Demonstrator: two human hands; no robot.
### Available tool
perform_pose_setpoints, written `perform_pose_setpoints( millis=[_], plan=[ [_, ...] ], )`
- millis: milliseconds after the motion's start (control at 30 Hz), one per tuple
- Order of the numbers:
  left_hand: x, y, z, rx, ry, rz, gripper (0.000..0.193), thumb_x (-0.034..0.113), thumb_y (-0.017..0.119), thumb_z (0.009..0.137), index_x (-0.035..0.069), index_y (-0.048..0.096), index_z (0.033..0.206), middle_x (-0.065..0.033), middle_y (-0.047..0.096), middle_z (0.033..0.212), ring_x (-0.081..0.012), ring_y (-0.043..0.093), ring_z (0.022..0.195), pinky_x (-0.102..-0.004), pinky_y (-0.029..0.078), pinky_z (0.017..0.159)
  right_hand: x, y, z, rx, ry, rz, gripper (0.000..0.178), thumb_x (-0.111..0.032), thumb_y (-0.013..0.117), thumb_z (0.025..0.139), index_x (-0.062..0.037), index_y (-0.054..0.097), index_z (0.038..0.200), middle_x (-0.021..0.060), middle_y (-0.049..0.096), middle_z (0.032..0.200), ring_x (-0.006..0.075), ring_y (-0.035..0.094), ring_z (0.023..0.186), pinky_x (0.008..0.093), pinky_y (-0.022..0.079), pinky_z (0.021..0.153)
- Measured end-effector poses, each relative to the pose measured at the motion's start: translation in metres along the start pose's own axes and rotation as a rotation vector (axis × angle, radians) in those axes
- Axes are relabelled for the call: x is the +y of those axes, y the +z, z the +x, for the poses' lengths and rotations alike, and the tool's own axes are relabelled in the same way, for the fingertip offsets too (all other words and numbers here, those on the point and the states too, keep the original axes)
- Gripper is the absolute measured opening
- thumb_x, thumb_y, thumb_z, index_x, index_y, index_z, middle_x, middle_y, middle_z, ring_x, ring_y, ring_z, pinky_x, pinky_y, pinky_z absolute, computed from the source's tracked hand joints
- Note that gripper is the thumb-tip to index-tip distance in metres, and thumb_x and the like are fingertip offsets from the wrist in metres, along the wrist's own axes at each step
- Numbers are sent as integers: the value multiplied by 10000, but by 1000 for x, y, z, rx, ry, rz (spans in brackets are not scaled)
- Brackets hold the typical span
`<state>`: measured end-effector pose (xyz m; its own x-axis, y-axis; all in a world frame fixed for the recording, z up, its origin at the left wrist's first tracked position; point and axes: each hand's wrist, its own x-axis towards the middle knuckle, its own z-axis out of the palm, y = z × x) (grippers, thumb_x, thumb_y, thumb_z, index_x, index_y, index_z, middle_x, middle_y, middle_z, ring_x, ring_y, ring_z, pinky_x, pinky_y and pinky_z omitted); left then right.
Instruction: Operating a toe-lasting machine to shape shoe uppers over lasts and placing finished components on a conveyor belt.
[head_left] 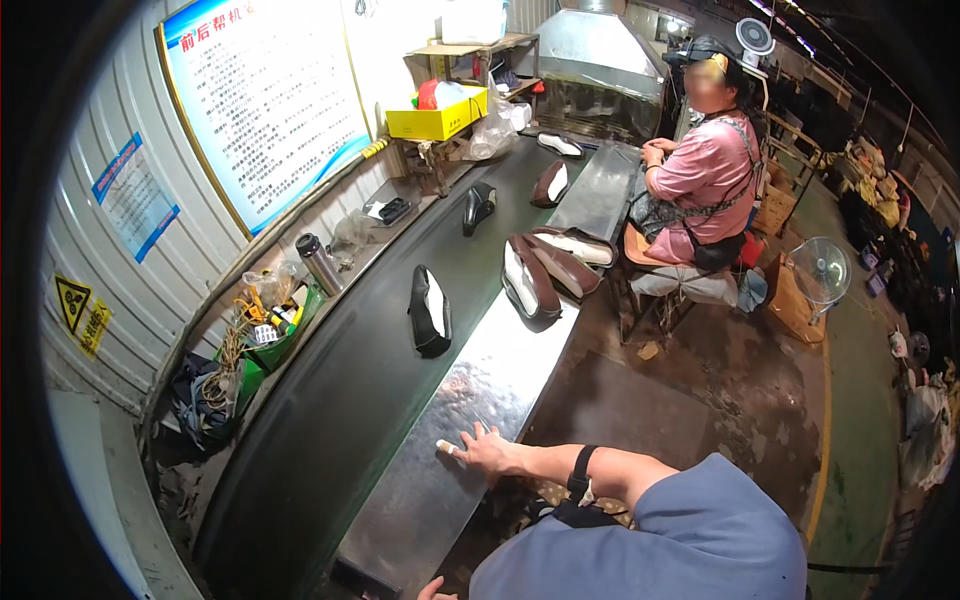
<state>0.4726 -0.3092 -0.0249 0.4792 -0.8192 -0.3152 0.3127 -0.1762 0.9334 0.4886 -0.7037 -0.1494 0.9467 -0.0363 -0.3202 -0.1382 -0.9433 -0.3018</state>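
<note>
My right hand (484, 452) reaches out over the shiny metal ledge (420, 505) beside the dark conveyor belt. Its fingers are spread and nothing is in them; one fingertip is wrapped in pale tape. Only a bit of my left hand (435, 590) shows at the lower edge, its fingers mostly cut off. Farther along the ledge lie several brown shoes (530, 282) with white insides, one leaning over another. On the belt (330, 430) sit a black shoe (431, 315), a smaller black shoe (479, 208) and another brown shoe (550, 184).
A co-worker in pink (705, 165) sits at the ledge's far right side. Along the wall stand a steel flask (318, 264), a green bin (290, 325) of odds and ends, and a yellow box (437, 117). A metal hood (598, 60) covers the belt's far end. A fan (818, 270) stands right.
</note>
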Motion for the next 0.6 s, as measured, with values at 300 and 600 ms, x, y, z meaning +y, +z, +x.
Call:
perform_pose_setpoints(
  millis=[300, 600],
  plan=[
    [-4, 2, 5, -60, 30, -47, 646, 426, 503, 1051, -25, 380, 1497, -88, 653, 1030, -160, 615, 887, -301, 503, 840, 1, 5, 1, 68, -12, -26, 1305, -212, 986, 427, -167, 314, 1545, 283, 443, 1426, 595, 446, 1263, 690, 523, 829],
    [11, 15, 14, 25, 72, -3, 636, 423, 503, 1050, -18, 388, 1493, -111, 655, 1070, -206, 635, 924, -333, 509, 871, -2, -11, -4, -14, 33, 0, 1425, -209, 976, 444, -221, 147, 1603, 296, 484, 1363, 591, 467, 1242, 669, 541, 823]
  ],
)
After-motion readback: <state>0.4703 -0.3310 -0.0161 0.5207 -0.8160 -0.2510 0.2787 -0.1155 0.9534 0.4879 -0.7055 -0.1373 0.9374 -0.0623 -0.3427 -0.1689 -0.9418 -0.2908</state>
